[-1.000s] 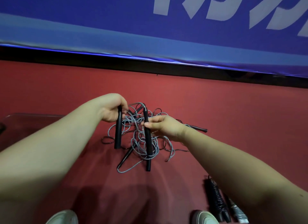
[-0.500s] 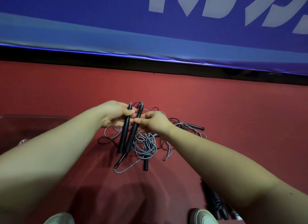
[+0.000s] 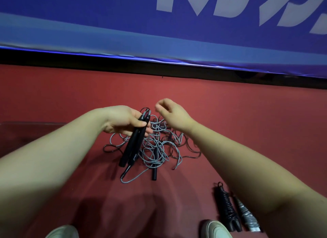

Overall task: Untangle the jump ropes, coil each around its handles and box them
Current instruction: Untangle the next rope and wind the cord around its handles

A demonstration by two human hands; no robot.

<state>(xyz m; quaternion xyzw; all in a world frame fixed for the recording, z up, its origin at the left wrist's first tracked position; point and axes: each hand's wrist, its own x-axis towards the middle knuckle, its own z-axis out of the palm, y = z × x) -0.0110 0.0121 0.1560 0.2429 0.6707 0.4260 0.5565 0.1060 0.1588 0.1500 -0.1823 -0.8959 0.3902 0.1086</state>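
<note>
A tangle of grey and dark jump ropes (image 3: 155,145) lies on the red floor in the middle of the view. My left hand (image 3: 123,121) grips two black handles (image 3: 134,144) side by side near their tops; they hang down and left over the tangle. My right hand (image 3: 169,112) hovers just right of the handle tops with fingers loosely curled, and I cannot make out anything in it. Another black handle (image 3: 154,172) pokes out of the tangle's near side.
Two coiled ropes, one black (image 3: 226,207) and one grey (image 3: 246,214), lie at the lower right by my right shoe (image 3: 215,229). A clear box (image 3: 26,129) sits at the left edge. A blue banner (image 3: 159,25) runs along the back.
The two handles came together into my left hand. My right hand let go of its handle and moved up and to the right, away from it.
</note>
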